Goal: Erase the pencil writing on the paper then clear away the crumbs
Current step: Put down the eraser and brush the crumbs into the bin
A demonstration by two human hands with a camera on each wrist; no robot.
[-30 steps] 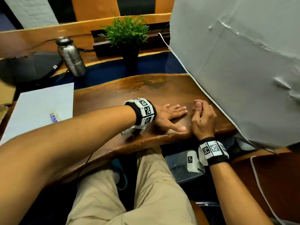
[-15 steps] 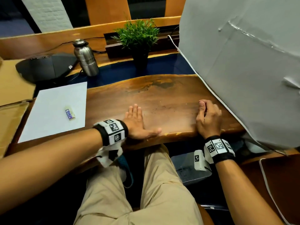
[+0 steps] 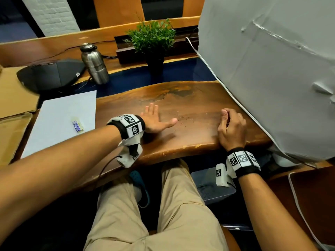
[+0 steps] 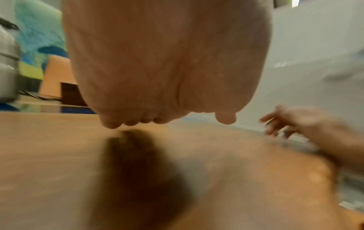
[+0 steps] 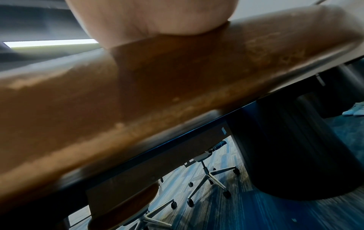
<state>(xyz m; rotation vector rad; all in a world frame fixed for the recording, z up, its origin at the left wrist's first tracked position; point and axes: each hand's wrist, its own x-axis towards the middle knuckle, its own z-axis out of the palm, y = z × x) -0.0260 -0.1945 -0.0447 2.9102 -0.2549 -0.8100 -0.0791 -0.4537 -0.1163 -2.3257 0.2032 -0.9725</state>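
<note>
A white sheet of paper (image 3: 59, 113) lies at the left of the wooden table (image 3: 190, 138), with a small eraser in a blue sleeve (image 3: 77, 126) on it. Dark crumbs (image 3: 183, 120) are scattered on the wood between my hands. My left hand (image 3: 157, 118) lies flat on the table, fingers straight and thumb pointing right toward the crumbs; its palm (image 4: 167, 62) fills the left wrist view. My right hand (image 3: 230, 127) rests at the table's front edge with loosely curled fingers and holds nothing. The right wrist view shows only its heel (image 5: 157, 18) on the table's edge (image 5: 157, 93).
A large grey-white panel (image 3: 272, 78) leans over the table's right side, close to my right hand. At the back stand a steel bottle (image 3: 94, 64), a potted plant (image 3: 152, 40) and a dark flat device (image 3: 50, 75). Cardboard (image 3: 14, 98) lies far left.
My left hand slid left, away from the right hand, then shifted a little farther from the front edge. The right hand stayed at the edge.
</note>
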